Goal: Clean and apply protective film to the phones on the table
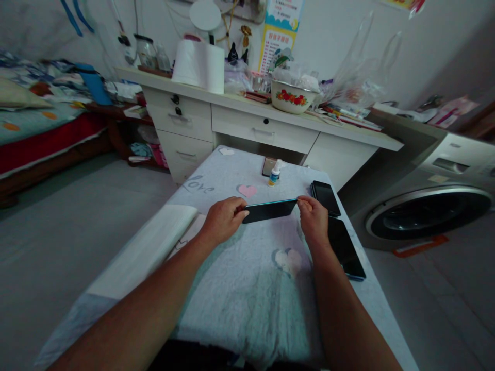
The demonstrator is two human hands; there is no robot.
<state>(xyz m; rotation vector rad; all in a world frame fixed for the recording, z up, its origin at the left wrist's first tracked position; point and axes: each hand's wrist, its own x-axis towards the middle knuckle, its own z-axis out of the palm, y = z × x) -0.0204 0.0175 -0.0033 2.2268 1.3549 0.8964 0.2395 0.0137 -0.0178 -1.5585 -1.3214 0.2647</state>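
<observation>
A dark smartphone point(270, 210) is held sideways above the cloth-covered table point(247, 288), its black face tilted toward me. My left hand point(225, 219) pinches its left end between thumb and fingers. At the opposite end, my right hand point(312, 216) grips the corner with fingers closed. Just beyond the phone stands a small spray bottle point(274, 174) with a white top. Behind the bottle lies a flat brownish object point(268, 166), partly covered by it. To the right, close to my right forearm, rest a black phone point(326, 198) and a larger black tablet point(346, 250).
On the table's left lies a pale folded cloth or sheet point(147, 247). A white desk point(266, 123) stands behind, carrying a paper roll point(199, 66) and a flowered bowl point(293, 97). At right is a washing machine point(433, 180); a bed point(42, 129) is at left.
</observation>
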